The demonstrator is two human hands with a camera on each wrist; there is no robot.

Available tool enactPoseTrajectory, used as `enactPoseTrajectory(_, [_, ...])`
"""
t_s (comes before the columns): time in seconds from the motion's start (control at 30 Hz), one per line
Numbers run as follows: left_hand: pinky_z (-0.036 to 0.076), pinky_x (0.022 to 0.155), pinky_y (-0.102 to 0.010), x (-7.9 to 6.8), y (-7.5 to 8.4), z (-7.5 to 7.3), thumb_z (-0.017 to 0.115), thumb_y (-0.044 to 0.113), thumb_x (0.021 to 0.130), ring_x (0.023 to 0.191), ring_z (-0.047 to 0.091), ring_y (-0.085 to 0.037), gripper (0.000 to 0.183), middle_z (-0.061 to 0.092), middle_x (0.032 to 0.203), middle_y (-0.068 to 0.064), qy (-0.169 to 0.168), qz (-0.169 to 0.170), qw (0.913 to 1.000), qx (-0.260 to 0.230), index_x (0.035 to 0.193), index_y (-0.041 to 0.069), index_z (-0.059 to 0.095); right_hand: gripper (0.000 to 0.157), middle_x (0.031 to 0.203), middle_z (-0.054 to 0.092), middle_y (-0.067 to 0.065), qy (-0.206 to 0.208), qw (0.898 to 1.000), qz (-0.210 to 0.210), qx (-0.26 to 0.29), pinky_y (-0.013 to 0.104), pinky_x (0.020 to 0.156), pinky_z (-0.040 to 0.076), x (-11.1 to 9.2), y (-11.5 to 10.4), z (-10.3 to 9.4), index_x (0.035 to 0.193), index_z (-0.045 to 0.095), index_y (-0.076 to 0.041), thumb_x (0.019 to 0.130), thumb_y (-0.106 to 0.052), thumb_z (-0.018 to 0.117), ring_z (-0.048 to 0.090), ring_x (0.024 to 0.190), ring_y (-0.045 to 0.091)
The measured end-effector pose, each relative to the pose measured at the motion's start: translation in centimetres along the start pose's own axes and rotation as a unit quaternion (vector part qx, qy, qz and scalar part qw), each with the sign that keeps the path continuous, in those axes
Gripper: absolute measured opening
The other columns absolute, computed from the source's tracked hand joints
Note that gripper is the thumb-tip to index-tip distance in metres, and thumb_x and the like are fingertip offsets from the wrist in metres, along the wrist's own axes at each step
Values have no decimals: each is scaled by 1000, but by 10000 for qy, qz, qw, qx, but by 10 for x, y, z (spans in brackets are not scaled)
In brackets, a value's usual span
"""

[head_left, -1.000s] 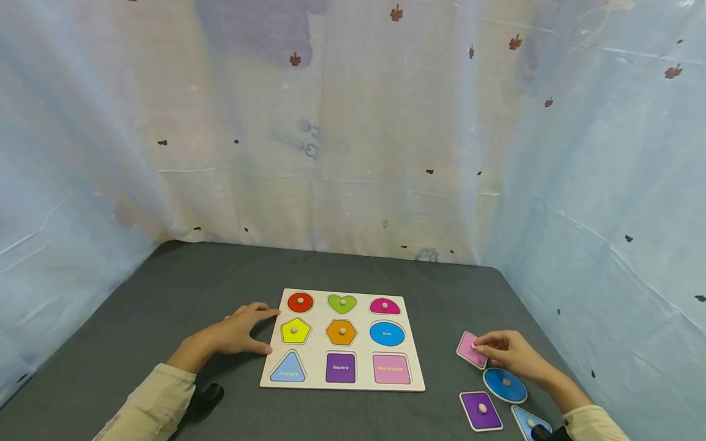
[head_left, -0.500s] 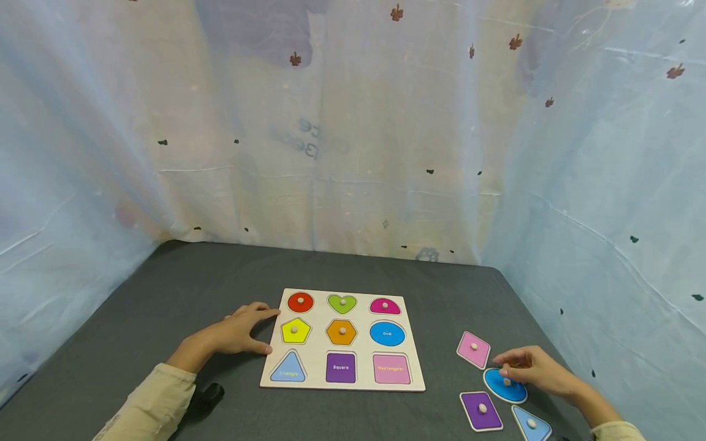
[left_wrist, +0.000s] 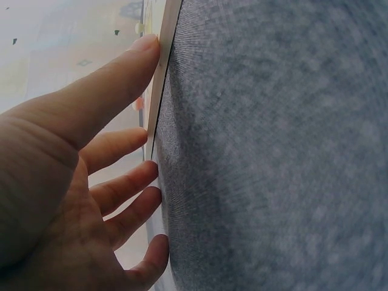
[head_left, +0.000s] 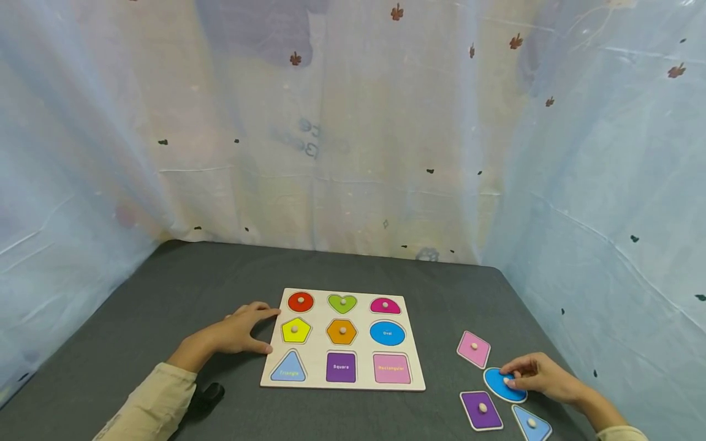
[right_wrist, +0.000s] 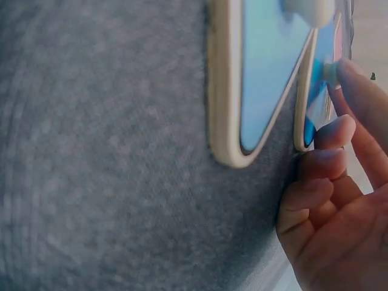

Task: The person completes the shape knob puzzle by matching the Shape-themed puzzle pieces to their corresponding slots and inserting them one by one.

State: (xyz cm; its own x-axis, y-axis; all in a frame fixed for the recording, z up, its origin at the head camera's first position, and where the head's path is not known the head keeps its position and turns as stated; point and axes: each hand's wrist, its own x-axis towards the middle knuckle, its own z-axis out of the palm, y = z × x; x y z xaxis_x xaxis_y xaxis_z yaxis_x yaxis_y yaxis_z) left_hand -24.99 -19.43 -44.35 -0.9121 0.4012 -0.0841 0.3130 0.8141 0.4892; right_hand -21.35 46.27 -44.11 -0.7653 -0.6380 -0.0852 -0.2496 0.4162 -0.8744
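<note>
A wooden shape puzzle board [head_left: 364, 343] lies on the grey table with printed shapes and several knobbed pieces set in it. Against its left edge rests my left hand [head_left: 239, 331], thumb and fingers spread; the left wrist view shows the thumb [left_wrist: 130, 70] touching the board's side. To the right of the board, my right hand [head_left: 543, 376] pinches the small knob of a blue oval puzzle piece [head_left: 496, 381], which lies on the table. Its remaining fingers [right_wrist: 315, 194] are curled close beside the piece in the right wrist view.
Around the oval lie a pink rectangle piece [head_left: 469, 354], a purple square piece [head_left: 478, 421] and a light blue triangle piece [head_left: 524, 419], knobs up. A dark object [head_left: 206, 398] shows beside the left sleeve. Pale printed curtains [head_left: 342, 141] surround the table [head_left: 248, 266].
My right hand has let go of the pink rectangle's knob and moved right and nearer to me, onto the blue oval's knob. My left hand and the board have stayed put.
</note>
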Motion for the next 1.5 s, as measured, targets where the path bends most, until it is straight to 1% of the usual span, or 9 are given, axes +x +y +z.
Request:
enactPoseTrajectory(0.13, [26,101,-84,1,0,0,86,41,78,136,41,-47,86,45,148,-21,3,-6,10000,12,150,13,49,22,84,57,-19,50,10000,-7,37,17,60,41,0,1,0,110,62,21,98,3,58,54,79,-9])
enactPoseTrajectory(0.27, [27,101,-83,2,0,-1,86,41,78,136,41,-46,87,45,148,-21,-12,-26,10000,20,151,13,48,18,82,54,-18,69,10000,-5,23,21,55,37,0,1,1,106,65,17,98,2,58,52,76,-9])
enactPoseTrajectory(0.33, [27,101,-82,2,1,-2,86,41,78,136,41,-46,87,45,148,-21,-20,-42,10000,28,151,13,48,17,80,52,-18,99,9999,-4,-49,23,53,35,0,0,1,104,67,15,98,2,59,51,74,-9])
enactPoseTrajectory(0.47, [28,102,-82,3,2,-2,86,41,78,135,41,-46,87,45,149,-21,-26,-52,10000,51,151,13,48,16,78,52,-19,202,9995,11,-246,23,52,36,0,0,1,102,70,13,97,2,60,51,72,-9])
enactPoseTrajectory(0.7, [28,101,-82,3,3,-2,86,41,78,135,42,-46,87,46,148,-21,-36,-27,10000,59,150,13,49,18,78,54,-20,329,9986,199,-354,18,57,41,-2,-2,0,104,70,12,98,-1,61,53,73,-9])
enactPoseTrajectory(0.93, [27,102,-83,1,2,-2,87,40,78,136,40,-47,87,44,149,-22,-37,-43,10000,0,151,12,48,19,78,53,-20,308,9988,92,-368,19,57,42,2,-8,-1,105,70,13,99,-1,59,53,74,-9])
enactPoseTrajectory(1.23, [25,101,-84,0,2,0,87,40,78,137,40,-47,87,45,149,-22,-33,-50,10000,-16,151,12,48,20,78,54,-20,449,9976,211,-473,18,61,45,8,-19,-1,106,70,13,99,-3,59,55,76,-8])
enactPoseTrajectory(1.3, [25,101,-84,0,2,0,87,40,78,137,40,-47,87,45,149,-22,-32,-54,10000,-5,151,12,48,19,79,54,-20,492,9973,199,-505,18,62,45,10,-21,0,105,70,12,99,-3,60,55,76,-8])
enactPoseTrajectory(1.5, [25,102,-83,1,1,0,87,40,78,137,40,-47,87,44,149,-22,-34,-79,10000,-9,151,12,48,17,79,54,-19,551,9971,-13,-521,18,58,43,15,-24,5,104,71,12,97,0,61,53,74,-8])
